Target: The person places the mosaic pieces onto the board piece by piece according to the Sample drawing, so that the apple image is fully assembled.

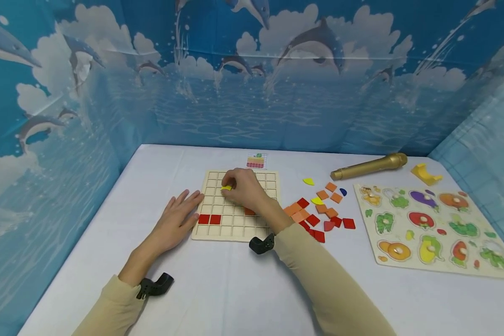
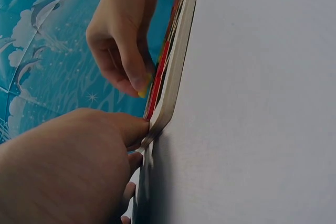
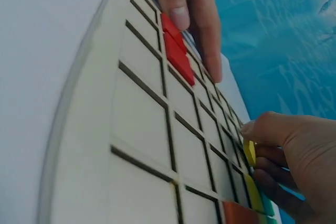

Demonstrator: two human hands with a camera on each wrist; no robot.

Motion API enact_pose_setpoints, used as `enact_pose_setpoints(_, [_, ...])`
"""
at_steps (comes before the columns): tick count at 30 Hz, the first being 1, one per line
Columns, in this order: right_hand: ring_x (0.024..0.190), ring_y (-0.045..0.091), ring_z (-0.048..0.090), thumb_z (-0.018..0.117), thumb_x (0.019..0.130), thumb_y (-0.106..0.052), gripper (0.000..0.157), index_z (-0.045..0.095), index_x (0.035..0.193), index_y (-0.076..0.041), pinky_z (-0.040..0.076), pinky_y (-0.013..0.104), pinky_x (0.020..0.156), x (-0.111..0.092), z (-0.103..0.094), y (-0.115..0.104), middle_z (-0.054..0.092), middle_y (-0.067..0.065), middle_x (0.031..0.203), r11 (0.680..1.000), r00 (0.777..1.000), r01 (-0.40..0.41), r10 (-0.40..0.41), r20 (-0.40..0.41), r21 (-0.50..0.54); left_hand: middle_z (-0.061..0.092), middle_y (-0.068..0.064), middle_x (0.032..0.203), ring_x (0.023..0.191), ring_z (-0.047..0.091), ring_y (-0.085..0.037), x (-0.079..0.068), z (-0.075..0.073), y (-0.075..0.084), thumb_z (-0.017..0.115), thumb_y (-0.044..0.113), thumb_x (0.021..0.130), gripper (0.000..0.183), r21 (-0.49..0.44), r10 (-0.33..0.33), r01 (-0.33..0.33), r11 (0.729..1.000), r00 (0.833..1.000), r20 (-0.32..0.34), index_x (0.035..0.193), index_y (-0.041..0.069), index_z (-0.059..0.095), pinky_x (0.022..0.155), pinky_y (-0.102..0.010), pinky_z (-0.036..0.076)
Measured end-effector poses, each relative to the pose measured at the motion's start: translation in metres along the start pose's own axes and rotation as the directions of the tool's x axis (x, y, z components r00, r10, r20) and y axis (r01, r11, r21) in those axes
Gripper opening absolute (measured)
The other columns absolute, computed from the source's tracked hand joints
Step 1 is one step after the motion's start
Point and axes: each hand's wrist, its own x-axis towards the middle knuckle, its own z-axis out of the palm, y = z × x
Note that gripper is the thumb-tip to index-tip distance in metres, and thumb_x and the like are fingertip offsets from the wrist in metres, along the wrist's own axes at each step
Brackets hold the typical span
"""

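My right hand (image 1: pixel 245 189) pinches a small yellow piece (image 1: pixel 227 187) between thumb and fingers, over the upper left of a wooden grid board (image 1: pixel 227 234). With fingers spread, my left hand (image 1: pixel 177 221) rests at the board's left edge, its thumb (image 3: pixel 179 18) beside the red squares (image 3: pixel 178 59). These two red squares lie side by side in the lower left cells. Partly hidden beneath the right arm is an orange square (image 1: pixel 249 211). In the right wrist view, a yellow piece (image 3: pixel 253 192) and a green one lie on the board below the right hand.
Right of the board lie several loose red squares (image 1: pixel 348 223), orange squares (image 1: pixel 336 198) and yellow pieces (image 1: pixel 308 181). A picture card (image 1: pixel 256 161) lies behind the board. Farther right are a gold microphone (image 1: pixel 369 167), a yellow holder (image 1: pixel 426 174) and a vegetable puzzle board (image 1: pixel 438 228).
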Motion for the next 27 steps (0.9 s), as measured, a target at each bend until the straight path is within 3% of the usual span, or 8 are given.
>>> enact_pose_setpoints(7, [0.081,0.015,0.059,0.083,0.092,-0.014,0.008,0.076,0.090,-0.012,0.052,0.027,0.074,0.006,0.013,-0.007,0.070,0.001,0.088,1.000,1.000,-0.010,0.010,-0.007,-0.015,0.036,-0.013,0.170,0.163,0.016,-0.041,-0.001,0.000,0.000,0.055,0.017,0.109,0.056,-0.009,0.007,-0.007,1.000,1.000,-0.008,0.163,0.011,0.041,0.130,-0.065,0.005])
enact_pose_setpoints(15, [0.084,0.015,0.061,0.083,0.093,-0.015,0.008,0.076,0.092,-0.012,0.054,0.028,0.078,0.002,0.014,-0.011,0.072,0.000,0.092,0.999,0.999,-0.033,0.033,0.000,-0.007,0.036,-0.013,0.170,0.163,0.016,-0.041,0.000,0.000,0.000,0.054,0.017,0.109,0.056,-0.007,0.011,-0.011,1.000,1.000,-0.002,0.163,0.010,0.041,0.129,-0.066,0.005])
enact_pose_setpoints(22, [0.093,0.018,0.065,0.080,0.094,-0.012,0.007,0.078,0.100,-0.008,0.056,0.032,0.086,-0.003,0.011,-0.011,0.075,0.005,0.101,1.000,1.000,-0.009,0.009,0.004,-0.008,0.036,-0.013,0.170,0.163,0.017,-0.041,0.000,0.000,0.000,0.054,0.017,0.109,0.056,-0.006,0.013,-0.013,1.000,1.000,-0.004,0.163,0.010,0.041,0.130,-0.065,0.005])
enact_pose_setpoints(27, [0.099,0.020,0.068,0.075,0.097,-0.011,0.009,0.079,0.104,-0.007,0.058,0.034,0.090,-0.011,-0.003,-0.007,0.076,0.006,0.108,1.000,1.000,-0.012,0.012,-0.005,-0.008,0.036,-0.013,0.170,0.163,0.016,-0.041,0.000,-0.001,0.002,0.054,0.018,0.109,0.056,-0.001,0.006,-0.006,1.000,1.000,-0.002,0.163,0.010,0.041,0.130,-0.065,0.005])
